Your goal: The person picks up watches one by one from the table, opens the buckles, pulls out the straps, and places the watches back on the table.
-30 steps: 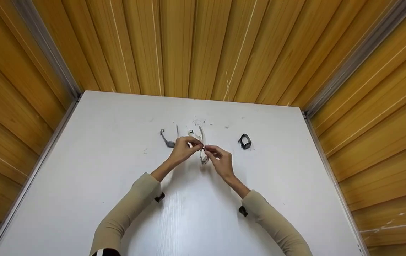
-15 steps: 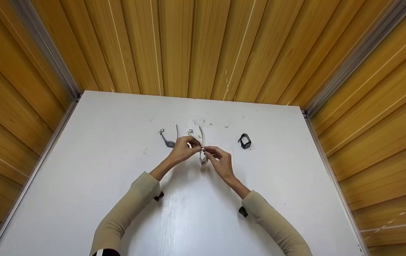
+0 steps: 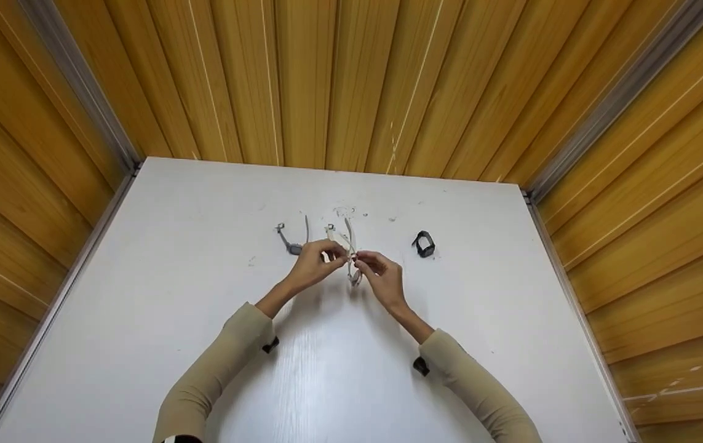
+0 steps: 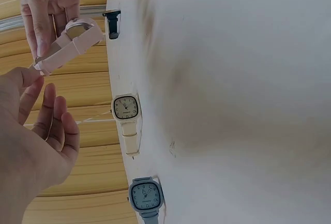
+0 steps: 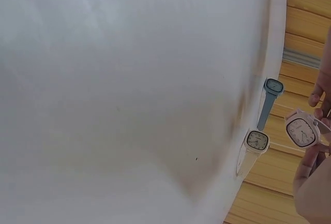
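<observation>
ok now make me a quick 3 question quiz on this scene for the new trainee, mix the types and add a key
1. Short answer: what colour is the watch farthest right in the head view?
2. True or false: the left hand and the right hand both touch the pale pink watch.
3. Multiple choice: how many watches lie on the table? a) two b) three c) five

Key
1. Black, for the black watch.
2. True.
3. b: the blue-grey watch, the cream watch and the black one.
</observation>
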A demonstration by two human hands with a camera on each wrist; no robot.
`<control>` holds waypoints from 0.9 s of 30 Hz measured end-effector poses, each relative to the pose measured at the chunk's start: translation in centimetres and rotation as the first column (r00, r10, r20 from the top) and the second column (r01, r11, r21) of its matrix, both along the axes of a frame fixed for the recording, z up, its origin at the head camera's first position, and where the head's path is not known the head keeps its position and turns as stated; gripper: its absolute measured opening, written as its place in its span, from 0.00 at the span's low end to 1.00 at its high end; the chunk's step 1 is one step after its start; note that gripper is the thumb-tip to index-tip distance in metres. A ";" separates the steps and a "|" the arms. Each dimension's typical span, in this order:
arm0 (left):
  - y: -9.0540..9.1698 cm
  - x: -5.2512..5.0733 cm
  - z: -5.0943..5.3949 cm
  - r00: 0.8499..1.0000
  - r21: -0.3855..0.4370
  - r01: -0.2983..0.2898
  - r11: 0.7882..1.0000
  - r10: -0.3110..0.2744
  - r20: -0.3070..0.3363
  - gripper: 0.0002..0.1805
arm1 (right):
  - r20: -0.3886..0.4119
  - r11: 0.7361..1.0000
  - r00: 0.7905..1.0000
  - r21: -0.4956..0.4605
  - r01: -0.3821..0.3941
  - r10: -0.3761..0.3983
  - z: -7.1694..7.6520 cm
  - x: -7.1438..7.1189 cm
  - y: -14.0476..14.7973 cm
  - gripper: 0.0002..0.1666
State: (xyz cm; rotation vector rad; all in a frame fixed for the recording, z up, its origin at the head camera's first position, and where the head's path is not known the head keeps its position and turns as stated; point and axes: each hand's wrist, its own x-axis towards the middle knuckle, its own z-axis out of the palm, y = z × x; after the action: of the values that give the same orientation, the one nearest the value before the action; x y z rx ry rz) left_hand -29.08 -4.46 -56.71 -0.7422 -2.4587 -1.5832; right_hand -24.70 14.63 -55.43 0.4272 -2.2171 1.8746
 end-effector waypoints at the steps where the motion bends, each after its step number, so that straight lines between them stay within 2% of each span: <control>1: 0.0 0.1 -0.1 1.000 -0.005 0.001 1.000 -0.001 -0.003 0.03 | 0.009 1.000 1.000 -0.002 -0.001 0.001 0.0 0.0 0.0 0.12; 6: 0.2 0.2 -0.2 0.999 0.011 -0.006 1.000 0.006 0.038 0.05 | 0.035 1.000 0.999 -0.006 0.008 -0.007 -0.1 0.1 0.2 0.12; 14: 0.6 0.1 -0.2 0.995 0.051 0.003 0.999 -0.008 0.102 0.09 | 0.016 1.000 1.000 0.014 0.016 -0.016 0.4 0.2 0.2 0.12; 18: 0.9 0.1 -0.3 0.994 0.062 0.005 0.998 -0.011 0.109 0.09 | 0.011 1.000 1.000 0.012 0.018 -0.018 0.0 0.1 0.1 0.12; 23: 0.9 0.1 -0.2 0.995 0.068 0.003 0.998 -0.010 0.102 0.08 | 0.018 0.999 0.999 -0.010 0.032 -0.032 -2.2 -1.0 0.1 0.13; 27: 0.8 0.1 -0.1 0.994 0.067 -0.004 0.998 -0.003 0.106 0.07 | 0.033 1.000 0.999 -0.010 0.019 -0.019 -1.4 -0.4 0.0 0.14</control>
State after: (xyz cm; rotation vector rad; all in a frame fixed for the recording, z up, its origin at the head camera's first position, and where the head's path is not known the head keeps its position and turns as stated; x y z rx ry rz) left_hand -28.94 -3.63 -56.82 -0.6633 -2.4633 -1.7388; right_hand -25.12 14.67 -56.86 0.3748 -2.2235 1.8952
